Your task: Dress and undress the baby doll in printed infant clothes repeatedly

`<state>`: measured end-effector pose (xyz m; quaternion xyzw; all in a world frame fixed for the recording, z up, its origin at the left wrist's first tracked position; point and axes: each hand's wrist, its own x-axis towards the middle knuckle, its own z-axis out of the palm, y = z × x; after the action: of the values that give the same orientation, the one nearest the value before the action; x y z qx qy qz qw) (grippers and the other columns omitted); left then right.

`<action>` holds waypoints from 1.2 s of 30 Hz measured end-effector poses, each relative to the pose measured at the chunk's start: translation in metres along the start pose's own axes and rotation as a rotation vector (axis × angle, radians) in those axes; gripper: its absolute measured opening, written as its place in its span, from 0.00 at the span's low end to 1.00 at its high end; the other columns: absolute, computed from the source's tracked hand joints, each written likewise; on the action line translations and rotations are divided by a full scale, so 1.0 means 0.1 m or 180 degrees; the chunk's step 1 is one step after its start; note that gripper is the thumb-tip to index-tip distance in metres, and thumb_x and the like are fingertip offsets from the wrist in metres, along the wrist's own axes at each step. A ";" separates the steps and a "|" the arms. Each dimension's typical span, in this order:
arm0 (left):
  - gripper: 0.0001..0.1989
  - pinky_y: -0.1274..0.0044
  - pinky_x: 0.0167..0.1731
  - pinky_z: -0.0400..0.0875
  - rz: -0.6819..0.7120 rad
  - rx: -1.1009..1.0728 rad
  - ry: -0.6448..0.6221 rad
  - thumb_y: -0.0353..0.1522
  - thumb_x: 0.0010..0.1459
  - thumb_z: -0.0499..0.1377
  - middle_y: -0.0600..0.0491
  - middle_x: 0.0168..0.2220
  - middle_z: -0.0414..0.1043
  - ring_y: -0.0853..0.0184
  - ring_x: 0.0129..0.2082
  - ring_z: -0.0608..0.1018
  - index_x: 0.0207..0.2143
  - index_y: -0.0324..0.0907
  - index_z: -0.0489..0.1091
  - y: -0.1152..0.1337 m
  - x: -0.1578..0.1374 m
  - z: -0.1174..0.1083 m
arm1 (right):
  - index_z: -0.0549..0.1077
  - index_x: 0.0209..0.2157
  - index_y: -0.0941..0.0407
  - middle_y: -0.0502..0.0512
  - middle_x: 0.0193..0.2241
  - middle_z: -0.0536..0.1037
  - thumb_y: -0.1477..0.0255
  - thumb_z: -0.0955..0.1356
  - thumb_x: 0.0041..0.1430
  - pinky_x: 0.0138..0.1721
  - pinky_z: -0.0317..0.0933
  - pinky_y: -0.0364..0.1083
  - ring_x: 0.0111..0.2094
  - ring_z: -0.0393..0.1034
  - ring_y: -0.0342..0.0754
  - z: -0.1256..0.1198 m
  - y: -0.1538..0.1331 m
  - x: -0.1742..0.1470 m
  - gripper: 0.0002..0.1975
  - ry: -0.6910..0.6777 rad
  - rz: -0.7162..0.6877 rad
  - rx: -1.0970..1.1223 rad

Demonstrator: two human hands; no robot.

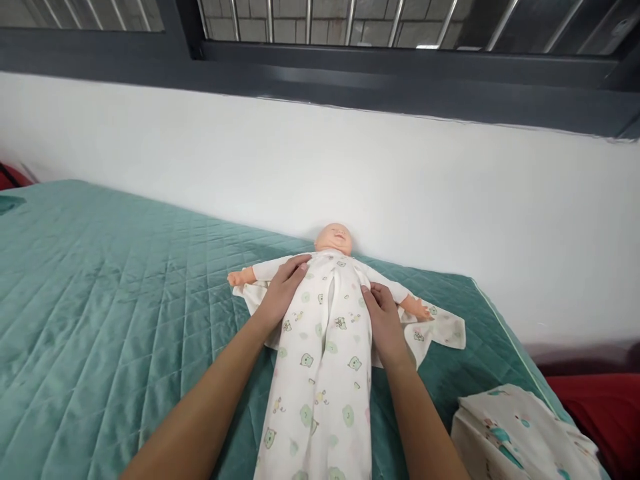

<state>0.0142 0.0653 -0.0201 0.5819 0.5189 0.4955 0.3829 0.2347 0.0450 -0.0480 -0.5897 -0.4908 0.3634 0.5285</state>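
Note:
A baby doll (334, 239) lies on its back with its head against the wall, its arms in white sleeves spread to both sides. White baby pants (325, 373) printed with green animal figures lie over its front, reaching down past the bottom of the view. My left hand (286, 288) grips the pants' upper left edge near the doll's chest. On the opposite edge, slightly lower, my right hand (384, 317) has its fingers closed on the cloth. Under the doll's arms spreads a matching printed top (445, 327). The doll's legs are hidden.
A green quilted cover (125, 300) lies under everything. Folded white printed cloth (520, 433) rests at the lower right, beside something red (600, 407). Behind the doll rises a white wall (240, 160) below a dark, barred window frame (350, 73).

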 end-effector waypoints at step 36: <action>0.18 0.68 0.38 0.65 0.1981 0.2387 -0.0051 0.15 0.49 0.49 0.50 0.35 0.70 0.60 0.39 0.67 0.33 0.43 0.69 0.24 -0.18 0.16 | 0.68 0.54 0.48 0.57 0.62 0.64 0.57 0.67 0.63 0.64 0.52 0.58 0.64 0.56 0.56 -0.02 -0.31 -0.17 0.20 -0.0458 -0.1536 -0.1065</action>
<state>0.0353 0.0444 -0.0035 0.8110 0.4601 0.3609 -0.0154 0.2262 0.0269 -0.0191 -0.5077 -0.7060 0.1824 0.4589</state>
